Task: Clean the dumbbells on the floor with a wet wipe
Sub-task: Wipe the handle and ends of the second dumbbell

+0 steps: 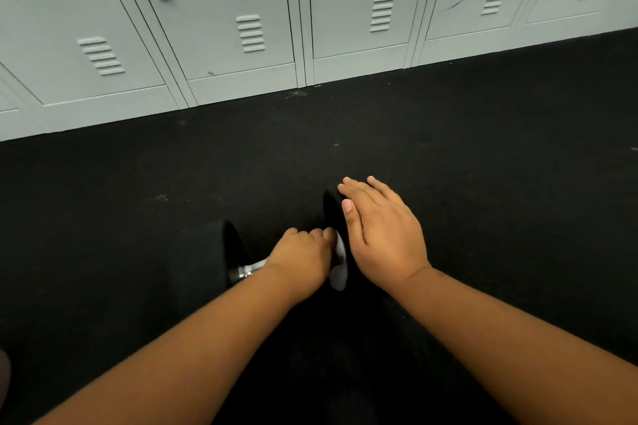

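Lying on the black floor, a dark dumbbell sits low in the middle of the head view, its two black end weights standing on edge and hard to tell from the floor around them. Only a short stretch of its shiny metal handle shows, just beside the left end weight; the rest is covered by the left hand. That hand's grip is curled tight, pinching a white wet wipe against the inner face of the right end weight, with the wipe hanging down below the knuckles. The right hand lies flat over the top of the same end weight, fingers straight and close together, thumb alongside; its grip is wide and holds nothing, and whether the palm presses on the weight or only rests there cannot be told. Both bare forearms reach in from the bottom edge. Beyond the floor, a row of pale grey lockers with vent slots and small keyed handles runs across the top of the view.
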Action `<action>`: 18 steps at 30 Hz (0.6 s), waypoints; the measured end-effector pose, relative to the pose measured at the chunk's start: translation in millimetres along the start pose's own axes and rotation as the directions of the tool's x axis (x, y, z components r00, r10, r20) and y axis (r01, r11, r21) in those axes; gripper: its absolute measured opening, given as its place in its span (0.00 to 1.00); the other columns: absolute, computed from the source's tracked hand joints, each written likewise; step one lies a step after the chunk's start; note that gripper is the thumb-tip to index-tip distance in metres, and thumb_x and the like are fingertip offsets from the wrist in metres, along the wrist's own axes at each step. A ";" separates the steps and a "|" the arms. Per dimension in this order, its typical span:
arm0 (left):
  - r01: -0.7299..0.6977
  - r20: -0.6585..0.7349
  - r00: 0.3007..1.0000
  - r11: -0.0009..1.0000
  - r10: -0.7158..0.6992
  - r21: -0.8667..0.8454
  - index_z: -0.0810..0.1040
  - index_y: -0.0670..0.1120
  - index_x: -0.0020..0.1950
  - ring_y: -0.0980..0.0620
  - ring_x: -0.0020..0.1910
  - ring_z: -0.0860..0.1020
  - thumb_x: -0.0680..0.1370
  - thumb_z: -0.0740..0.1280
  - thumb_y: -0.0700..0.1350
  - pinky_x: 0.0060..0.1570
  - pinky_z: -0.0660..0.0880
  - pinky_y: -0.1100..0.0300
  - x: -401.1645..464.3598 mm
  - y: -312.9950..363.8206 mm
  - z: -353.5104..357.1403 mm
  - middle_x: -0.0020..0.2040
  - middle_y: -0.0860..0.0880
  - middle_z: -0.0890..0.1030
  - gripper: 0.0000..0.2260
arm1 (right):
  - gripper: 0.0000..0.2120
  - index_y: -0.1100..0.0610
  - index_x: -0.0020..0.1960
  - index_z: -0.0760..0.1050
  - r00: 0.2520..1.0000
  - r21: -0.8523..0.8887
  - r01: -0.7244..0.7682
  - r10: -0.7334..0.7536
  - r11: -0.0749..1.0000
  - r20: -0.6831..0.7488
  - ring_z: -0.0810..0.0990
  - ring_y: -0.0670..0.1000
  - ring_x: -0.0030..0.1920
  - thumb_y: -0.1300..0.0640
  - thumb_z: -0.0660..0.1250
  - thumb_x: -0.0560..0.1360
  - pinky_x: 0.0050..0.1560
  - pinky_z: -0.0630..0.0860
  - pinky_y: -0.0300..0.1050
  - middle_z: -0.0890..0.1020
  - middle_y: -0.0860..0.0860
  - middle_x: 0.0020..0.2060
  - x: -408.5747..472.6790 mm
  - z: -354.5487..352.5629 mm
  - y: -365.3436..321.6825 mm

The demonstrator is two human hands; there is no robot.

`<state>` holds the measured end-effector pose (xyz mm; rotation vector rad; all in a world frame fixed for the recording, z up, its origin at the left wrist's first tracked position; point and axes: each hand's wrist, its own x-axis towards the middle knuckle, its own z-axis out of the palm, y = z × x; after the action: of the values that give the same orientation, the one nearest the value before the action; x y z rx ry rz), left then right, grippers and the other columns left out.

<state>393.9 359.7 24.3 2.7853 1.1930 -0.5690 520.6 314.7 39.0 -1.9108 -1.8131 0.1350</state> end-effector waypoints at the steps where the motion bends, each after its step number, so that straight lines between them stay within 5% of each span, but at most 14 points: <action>1: -0.020 0.032 0.999 0.993 0.024 -0.118 0.67 0.44 0.63 0.43 0.57 0.77 0.81 0.58 0.47 0.52 0.69 0.53 0.4 -9.4 -4.7 0.61 0.45 0.76 0.13 | 0.26 0.51 0.69 0.72 1.000 0.002 0.000 0.000 1.000 -0.001 0.65 0.50 0.73 0.45 0.44 0.81 0.72 0.59 0.43 0.74 0.46 0.68 0.6 -0.1 -0.4; 4: 0.078 0.312 0.941 0.814 0.130 -0.576 0.72 0.49 0.59 0.48 0.55 0.76 0.82 0.59 0.50 0.51 0.68 0.58 6.5 -30.7 -24.4 0.55 0.49 0.77 0.09 | 0.25 0.51 0.69 0.73 1.000 -0.007 0.000 0.000 1.000 -0.013 0.66 0.51 0.73 0.46 0.45 0.81 0.71 0.56 0.39 0.75 0.47 0.68 -1.6 -0.6 0.3; 6: 0.124 0.384 0.907 0.764 0.172 -0.633 0.71 0.47 0.66 0.53 0.55 0.72 0.83 0.55 0.54 0.54 0.66 0.59 8.4 -36.0 -32.1 0.58 0.52 0.74 0.17 | 0.25 0.51 0.69 0.72 1.000 -0.028 0.001 -0.001 1.000 -0.010 0.66 0.50 0.73 0.46 0.45 0.81 0.70 0.55 0.39 0.75 0.47 0.68 -2.7 -2.1 -0.6; 9: 0.072 0.351 0.934 0.933 0.061 -0.352 0.67 0.45 0.68 0.46 0.58 0.75 0.81 0.61 0.49 0.59 0.68 0.52 11.2 -20.7 -18.9 0.63 0.46 0.75 0.17 | 0.25 0.51 0.70 0.71 1.000 -0.035 -0.004 0.004 0.999 0.007 0.64 0.50 0.73 0.46 0.44 0.81 0.71 0.56 0.40 0.74 0.46 0.69 -2.0 -2.2 -0.6; 11: 0.043 0.138 0.990 0.999 -0.041 -0.013 0.65 0.44 0.68 0.44 0.59 0.76 0.80 0.60 0.46 0.58 0.66 0.50 4.2 -4.8 -1.6 0.63 0.44 0.74 0.17 | 0.25 0.51 0.70 0.71 1.000 -0.028 0.002 -0.002 1.000 0.004 0.64 0.50 0.73 0.46 0.44 0.81 0.72 0.57 0.42 0.74 0.46 0.69 -0.9 -1.9 -0.6; 14: -0.001 -0.042 0.999 0.994 -0.004 -0.110 0.67 0.45 0.63 0.44 0.55 0.77 0.81 0.56 0.50 0.54 0.66 0.51 -1.8 -4.7 3.3 0.60 0.46 0.77 0.13 | 0.25 0.50 0.70 0.71 1.000 -0.030 -0.011 0.011 0.999 0.008 0.64 0.50 0.73 0.45 0.45 0.81 0.72 0.61 0.45 0.74 0.46 0.69 0.1 -0.4 -1.4; 18: 0.152 0.402 0.911 0.830 0.093 -0.537 0.71 0.46 0.65 0.49 0.56 0.74 0.81 0.53 0.60 0.58 0.67 0.55 8.6 -42.7 -22.8 0.58 0.51 0.75 0.22 | 0.22 0.49 0.70 0.70 0.999 -0.039 -0.021 0.022 0.999 0.025 0.63 0.49 0.74 0.47 0.47 0.82 0.72 0.60 0.45 0.73 0.45 0.69 1.0 -0.2 -0.8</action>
<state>376.1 399.9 46.3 2.0258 1.0847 -0.6422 520.1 315.6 39.7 -1.9641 -1.8245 0.1333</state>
